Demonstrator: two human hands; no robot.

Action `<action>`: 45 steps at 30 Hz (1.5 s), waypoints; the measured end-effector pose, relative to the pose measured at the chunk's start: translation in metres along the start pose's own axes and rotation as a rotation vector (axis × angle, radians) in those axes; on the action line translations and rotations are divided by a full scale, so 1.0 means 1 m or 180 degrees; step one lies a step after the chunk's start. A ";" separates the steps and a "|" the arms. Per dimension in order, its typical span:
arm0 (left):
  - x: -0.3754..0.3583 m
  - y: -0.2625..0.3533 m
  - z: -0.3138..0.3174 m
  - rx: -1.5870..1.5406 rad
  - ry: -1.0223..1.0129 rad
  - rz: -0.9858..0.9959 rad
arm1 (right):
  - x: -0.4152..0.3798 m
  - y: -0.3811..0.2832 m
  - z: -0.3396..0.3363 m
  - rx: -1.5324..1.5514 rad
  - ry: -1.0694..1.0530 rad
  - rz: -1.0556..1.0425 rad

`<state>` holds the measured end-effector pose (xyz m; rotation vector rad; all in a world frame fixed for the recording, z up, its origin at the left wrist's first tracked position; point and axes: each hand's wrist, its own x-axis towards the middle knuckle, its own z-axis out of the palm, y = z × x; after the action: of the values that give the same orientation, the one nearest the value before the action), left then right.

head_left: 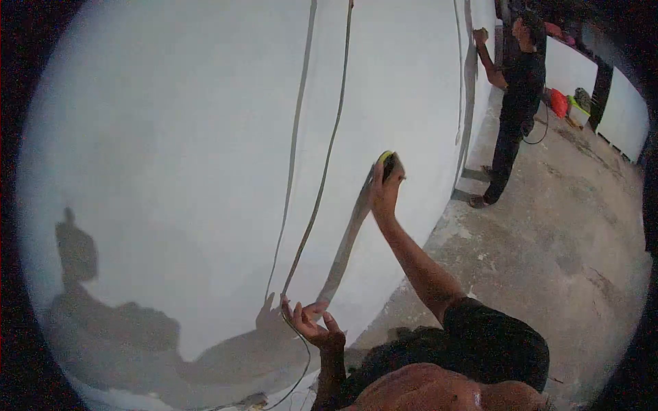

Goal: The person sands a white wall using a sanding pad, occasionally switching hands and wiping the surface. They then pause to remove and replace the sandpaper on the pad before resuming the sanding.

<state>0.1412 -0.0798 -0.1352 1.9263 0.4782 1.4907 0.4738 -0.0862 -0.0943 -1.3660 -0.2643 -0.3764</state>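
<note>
My left hand [312,327] is low by the white wall [192,151], palm turned up and fingers apart. Its fingertips are at a long dark cable [322,185], which comes down from above and bends into a loose curve below them. Whether the fingers pinch the cable is hard to see. Higher and to the right, my right hand [385,195] is closed around a rounded black object with a yellow edge [388,164], up against or close to the wall. The hand covers part of this object, so its kind does not show.
Another person [521,96] in dark clothes stands at the right, one hand raised to the wall. Behind are a red bag [558,103] and a whitish container [579,115]. Stained concrete floor [548,233] runs along the wall. Shadows fall across the wall.
</note>
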 end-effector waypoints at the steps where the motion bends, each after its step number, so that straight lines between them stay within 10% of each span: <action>1: -0.001 -0.005 -0.003 0.0252 -0.0185 0.0030 | -0.021 -0.001 0.001 -0.0547 -0.0160 -0.0514; 6: 0.002 -0.002 -0.005 -0.0038 -0.0302 -0.0034 | 0.003 0.001 0.011 -0.0737 -0.0295 -0.1787; 10: 0.001 0.014 -0.005 -0.0230 -0.0558 -0.0051 | 0.027 -0.050 0.017 -0.0494 -0.0152 -0.0366; 14: -0.007 0.007 -0.014 -0.0239 -0.0761 -0.0334 | -0.018 -0.050 0.007 -0.0901 -0.0915 -0.1800; 20: 0.015 0.039 -0.023 -0.0280 -0.0975 -0.0230 | 0.007 -0.046 0.018 -0.0310 -0.0072 -0.0415; 24: 0.016 0.020 -0.028 -0.0362 -0.1366 -0.0647 | -0.043 -0.072 -0.003 -0.0917 -0.1114 -0.1843; 29: 0.033 0.062 -0.014 -0.0037 -0.1471 -0.0409 | -0.019 -0.024 -0.004 -0.0354 -0.0358 -0.0357; 34: 0.023 0.028 -0.008 -0.0010 -0.1167 -0.0020 | -0.039 0.006 -0.030 -0.1047 -0.1067 -0.1800; 37: 0.024 0.031 -0.011 0.0215 -0.1161 -0.0110 | -0.017 0.037 -0.023 -0.0412 -0.0171 0.0260; 41: 0.019 0.029 -0.006 0.0295 -0.1001 -0.0131 | -0.036 0.021 -0.044 -0.0922 -0.0974 -0.1126; 45: 0.015 0.026 0.005 0.0572 -0.0613 -0.0107 | -0.001 0.061 -0.045 -0.0140 -0.0496 -0.0574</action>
<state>0.1472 -0.0908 -0.1075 2.1650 0.5700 1.2613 0.4964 -0.1209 -0.1581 -1.4213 -0.5132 -0.4281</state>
